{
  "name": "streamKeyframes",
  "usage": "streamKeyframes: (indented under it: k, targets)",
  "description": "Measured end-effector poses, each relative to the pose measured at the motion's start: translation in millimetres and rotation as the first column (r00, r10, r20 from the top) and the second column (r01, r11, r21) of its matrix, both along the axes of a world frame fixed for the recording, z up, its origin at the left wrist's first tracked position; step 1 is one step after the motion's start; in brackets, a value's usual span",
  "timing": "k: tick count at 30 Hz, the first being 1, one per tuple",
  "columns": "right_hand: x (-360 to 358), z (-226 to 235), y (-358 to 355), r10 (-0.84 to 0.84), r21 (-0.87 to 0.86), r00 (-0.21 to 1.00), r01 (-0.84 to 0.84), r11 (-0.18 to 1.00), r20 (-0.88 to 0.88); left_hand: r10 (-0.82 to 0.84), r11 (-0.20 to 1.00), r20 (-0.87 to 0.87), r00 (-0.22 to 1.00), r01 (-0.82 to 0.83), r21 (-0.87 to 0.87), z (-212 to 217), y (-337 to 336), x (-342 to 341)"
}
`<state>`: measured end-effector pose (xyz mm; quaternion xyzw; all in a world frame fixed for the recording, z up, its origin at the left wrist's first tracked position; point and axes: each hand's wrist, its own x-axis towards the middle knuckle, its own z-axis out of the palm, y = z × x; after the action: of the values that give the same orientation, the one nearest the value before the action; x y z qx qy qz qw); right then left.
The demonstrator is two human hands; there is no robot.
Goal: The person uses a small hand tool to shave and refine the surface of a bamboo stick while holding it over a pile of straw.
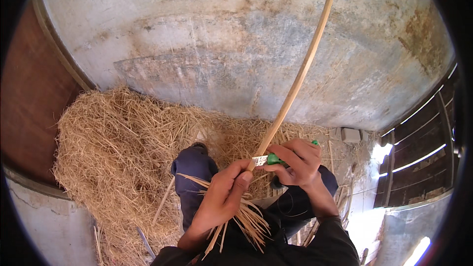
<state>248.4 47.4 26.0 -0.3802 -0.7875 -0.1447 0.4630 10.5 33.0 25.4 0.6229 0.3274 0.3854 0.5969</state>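
My left hand (220,198) is closed around the lower part of a long, pale wooden stick (301,75). The stick slants up to the right, its far end in front of the wall. Below my left hand, thin split strips (252,224) fan out over my lap. My right hand (301,163) grips a green-handled knife (276,159). Its short metal blade lies across the stick just above my left thumb and forefinger. Part of the handle is hidden by my right fingers.
A big heap of straw (111,148) lies to the left, and straw spreads along the foot of the stained wall (197,44). At far left is a brown panel (34,83). A grey block (350,135) sits at the right, near dark slatted boards (419,143).
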Motion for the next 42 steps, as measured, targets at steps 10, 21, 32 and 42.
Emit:
streamKeyframes:
  k: [10,21,32,42]
  targets:
    - [-3,5,-1,-0.002,-0.001,0.999,0.002,1.0,-0.038,-0.057,0.997,-0.054,0.997,0.06,0.047,4,-1,2]
    - [57,20,15,-0.416,0.013,0.888,0.427,0.904,-0.197,-0.104,0.995,-0.124,0.987,0.104,-0.008,-2,-12,-4]
    - [12,0,0,-0.013,-0.06,0.998,0.01,0.998,-0.054,-0.002,0.999,-0.04,0.999,0.001,-0.038,9,-4,-1]
    - [-9,1,-8,-0.001,-0.067,1.0,0.001,0.998,0.003,0.084,0.98,-0.126,0.988,-0.059,0.193,-2,-4,4]
